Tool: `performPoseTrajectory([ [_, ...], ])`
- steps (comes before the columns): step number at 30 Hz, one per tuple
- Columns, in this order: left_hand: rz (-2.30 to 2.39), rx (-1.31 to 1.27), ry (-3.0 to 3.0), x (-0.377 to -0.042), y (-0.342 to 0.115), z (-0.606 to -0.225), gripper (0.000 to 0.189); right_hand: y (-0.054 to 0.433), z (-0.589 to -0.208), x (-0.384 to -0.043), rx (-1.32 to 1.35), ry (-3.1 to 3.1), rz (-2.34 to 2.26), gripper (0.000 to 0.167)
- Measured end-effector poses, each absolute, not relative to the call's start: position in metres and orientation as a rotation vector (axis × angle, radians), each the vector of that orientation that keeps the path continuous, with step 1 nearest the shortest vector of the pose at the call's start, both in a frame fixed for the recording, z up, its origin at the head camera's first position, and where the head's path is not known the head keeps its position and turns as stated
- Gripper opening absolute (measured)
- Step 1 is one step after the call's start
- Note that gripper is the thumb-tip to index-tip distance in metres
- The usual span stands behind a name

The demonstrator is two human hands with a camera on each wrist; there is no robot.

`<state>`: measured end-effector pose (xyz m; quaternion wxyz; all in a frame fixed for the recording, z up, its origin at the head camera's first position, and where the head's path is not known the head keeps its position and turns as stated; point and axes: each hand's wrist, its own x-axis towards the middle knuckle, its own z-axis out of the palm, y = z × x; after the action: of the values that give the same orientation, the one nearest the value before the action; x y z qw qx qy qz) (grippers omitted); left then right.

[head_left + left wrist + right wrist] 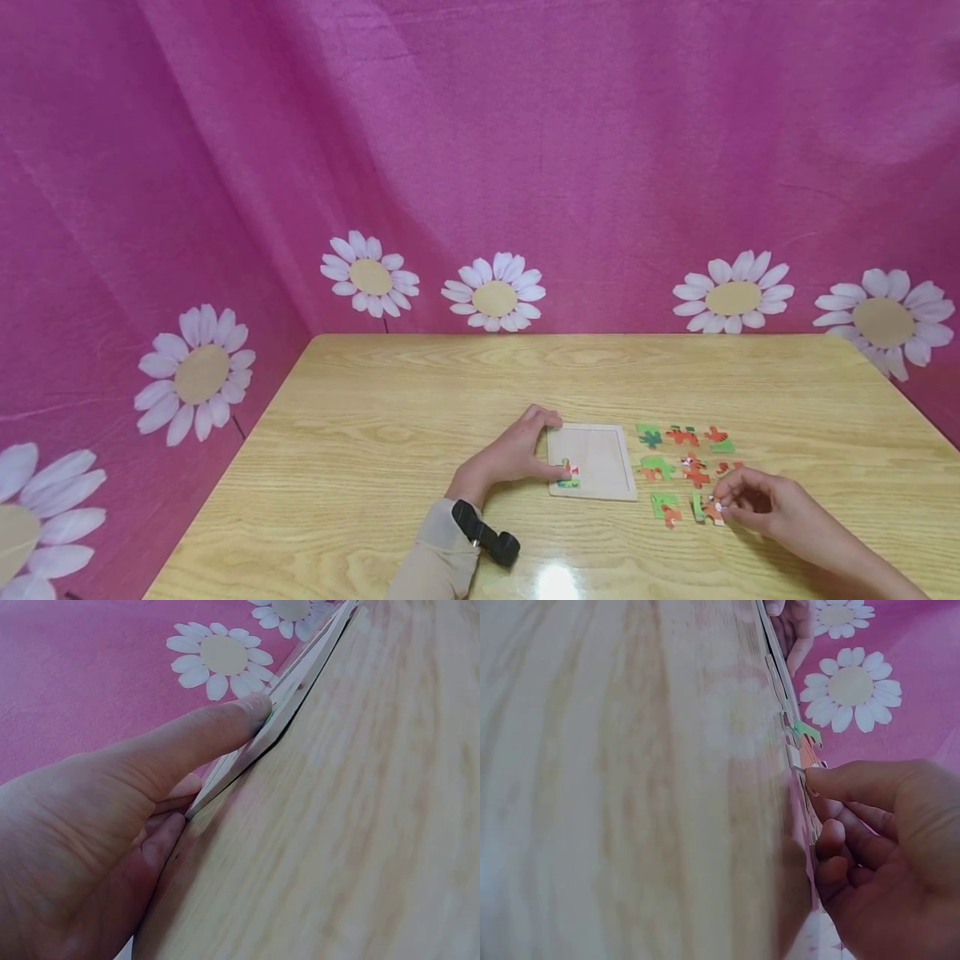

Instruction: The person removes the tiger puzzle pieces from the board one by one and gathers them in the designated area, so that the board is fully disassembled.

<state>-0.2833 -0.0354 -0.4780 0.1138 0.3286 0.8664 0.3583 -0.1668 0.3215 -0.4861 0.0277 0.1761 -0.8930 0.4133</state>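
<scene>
A square wooden puzzle tray [606, 458] with a raised rim lies on the table, one colourful puzzle piece [573, 482] in its near left corner. My left hand [517, 450] grips the tray's left side. In the left wrist view, the thumb [244, 716] lies over the tray's edge [289, 712], with the other fingers behind the corner. To the right, my right hand [772, 504] pinches a green and orange puzzle piece [710, 507] between thumb and fingertips. The right wrist view shows that piece [808, 742] tilted up from the table, its lower part hidden by the fingertips.
Several loose puzzle pieces [657, 468] lie in rough rows between the tray and my right hand. The wooden table [420, 392] backs onto a pink curtain [525, 150] printed with white daisies. A black strap with a camera [486, 535] circles my left wrist.
</scene>
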Motion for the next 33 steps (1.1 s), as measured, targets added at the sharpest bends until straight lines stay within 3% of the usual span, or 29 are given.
performPoseTrajectory([
  [33, 0.997, 0.996, 2.546, -0.285, -0.034, -0.478, 0.076, 0.298, -0.474, -0.173, 0.65, -2.71, 1.275, 0.012],
])
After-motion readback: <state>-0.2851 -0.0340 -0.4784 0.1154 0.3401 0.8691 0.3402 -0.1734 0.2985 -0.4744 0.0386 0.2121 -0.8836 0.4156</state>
